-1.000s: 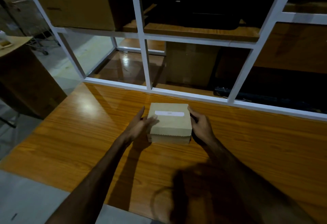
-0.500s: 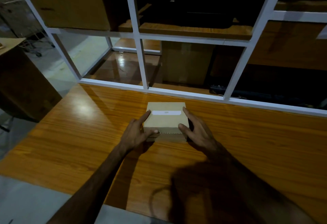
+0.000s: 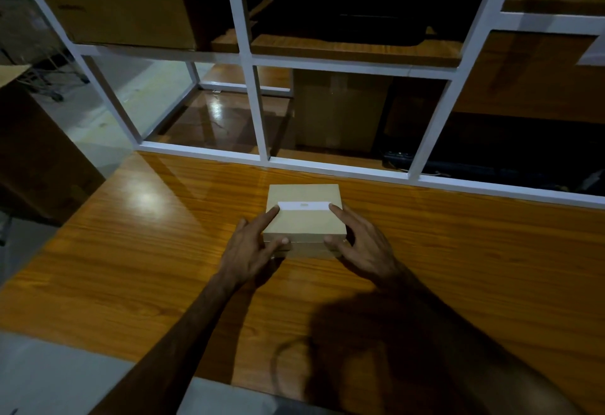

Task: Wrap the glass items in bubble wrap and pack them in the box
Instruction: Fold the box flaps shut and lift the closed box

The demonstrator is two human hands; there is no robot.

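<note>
A small closed cardboard box (image 3: 304, 221) lies on the wooden table (image 3: 147, 250), with a strip of white tape (image 3: 303, 206) across its lid. My left hand (image 3: 252, 247) is at the box's left side, its forefinger on the tape's left end and its thumb on the front edge. My right hand (image 3: 363, 244) is at the right side, forefinger on the tape's right end, thumb against the front edge. No glass items or bubble wrap are visible.
A white metal frame with glass panes (image 3: 258, 110) stands along the table's far edge. Large cardboard boxes (image 3: 124, 1) and wooden shelves sit behind it. A dark cabinet (image 3: 36, 152) stands left of the table. The scene is dim.
Both hands have shifted from gripping the box's sides to laying their forefingers on the two ends of the tape. The box has stayed in about the same place.
</note>
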